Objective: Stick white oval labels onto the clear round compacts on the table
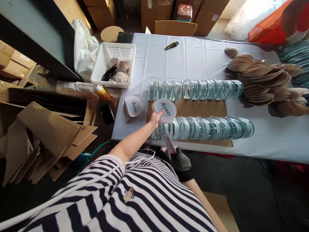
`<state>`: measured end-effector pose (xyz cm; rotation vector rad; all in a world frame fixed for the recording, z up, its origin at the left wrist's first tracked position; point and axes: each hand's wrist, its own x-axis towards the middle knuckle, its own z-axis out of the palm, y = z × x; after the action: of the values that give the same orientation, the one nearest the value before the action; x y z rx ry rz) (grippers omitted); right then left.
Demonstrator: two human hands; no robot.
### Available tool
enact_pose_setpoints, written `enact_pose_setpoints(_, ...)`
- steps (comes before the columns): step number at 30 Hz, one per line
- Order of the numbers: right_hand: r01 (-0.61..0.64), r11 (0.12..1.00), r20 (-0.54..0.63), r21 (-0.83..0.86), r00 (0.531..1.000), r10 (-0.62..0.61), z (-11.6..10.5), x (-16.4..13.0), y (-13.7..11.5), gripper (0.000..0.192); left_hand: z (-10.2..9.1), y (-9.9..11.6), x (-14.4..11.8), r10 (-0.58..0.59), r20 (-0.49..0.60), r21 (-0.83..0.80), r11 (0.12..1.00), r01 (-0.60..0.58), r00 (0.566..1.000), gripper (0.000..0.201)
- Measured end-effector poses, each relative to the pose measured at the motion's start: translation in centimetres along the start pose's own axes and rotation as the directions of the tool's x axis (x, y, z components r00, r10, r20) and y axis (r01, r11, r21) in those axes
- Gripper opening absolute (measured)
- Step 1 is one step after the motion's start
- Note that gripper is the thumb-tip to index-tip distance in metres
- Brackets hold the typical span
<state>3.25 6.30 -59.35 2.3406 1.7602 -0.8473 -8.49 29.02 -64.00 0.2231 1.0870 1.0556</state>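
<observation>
My left hand (155, 119) grips a stack of white rounded cards (164, 110) printed "beaury", thumb on top, above the front row of clear plastic cases (205, 128). My right hand (181, 160), in a grey-striped glove with some fingertip skin showing, holds one white card (169, 143) tilted on edge, close to my body at the table's front edge. Some of its fingers are hidden. A back row of clear cases (212, 89) stands on edge behind brown cardboard (201, 108). Another stack of printed cards (133, 106) lies to the left.
Beige pads (263, 77) are heaped on the right of the white-covered table (154, 64). A white basket (96, 69) with bagged pads stands at left; a utility knife (172, 45) lies at the back. Left of the table are a yellow bottle (103, 93) and cardboard pieces (48, 125).
</observation>
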Motion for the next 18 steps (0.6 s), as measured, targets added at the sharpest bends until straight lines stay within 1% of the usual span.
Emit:
enact_pose_setpoints(3, -0.032, 0.996, 0.032, -0.078, 0.999, 0.034, -0.5, 2.8, -2.5, 0.037, -0.1, -0.3, 0.1, -0.007, 0.016, -0.003, 1.000, 0.007, 1.000, 0.040)
enact_pose_setpoints(5, -0.053, 0.994, 0.055, -0.094, 0.997, 0.058, -1.1, 4.8, -3.5, 0.036, 0.0, -0.4, 0.2, -0.010, 0.024, 0.007, 1.000, 0.010, 1.000, 0.040)
enact_pose_setpoints(8, -0.091, 0.992, 0.126, -0.085, 0.987, 0.101, -1.8, 6.8, -4.0, 0.035, 0.0, -0.4, 0.4, 0.006, 0.026, 0.027, 1.000, -0.007, 1.000, 0.037)
enact_pose_setpoints(10, -0.107, 0.991, 0.144, -0.076, 0.983, 0.117, -1.8, 7.2, -3.9, 0.035, 0.0, -0.4, 0.4, 0.013, 0.026, 0.024, 1.000, -0.013, 1.000, 0.037)
enact_pose_setpoints(13, -0.085, 0.995, 0.106, -0.057, 0.990, 0.091, -1.3, 6.8, -3.6, 0.033, -0.1, -0.5, 0.3, -0.008, 0.015, 0.007, 1.000, 0.008, 1.000, 0.041)
enact_pose_setpoints(15, -0.072, 0.996, 0.060, -0.048, 0.995, 0.075, -0.7, 6.7, -3.4, 0.031, -0.2, -0.5, 0.2, -0.019, 0.010, 0.005, 1.000, 0.019, 1.000, 0.042)
enact_pose_setpoints(18, -0.057, 0.997, -0.003, -0.047, 0.998, 0.057, 0.1, 7.5, -3.5, 0.031, -0.3, -0.4, 0.1, -0.017, 0.014, 0.004, 1.000, 0.017, 1.000, 0.040)
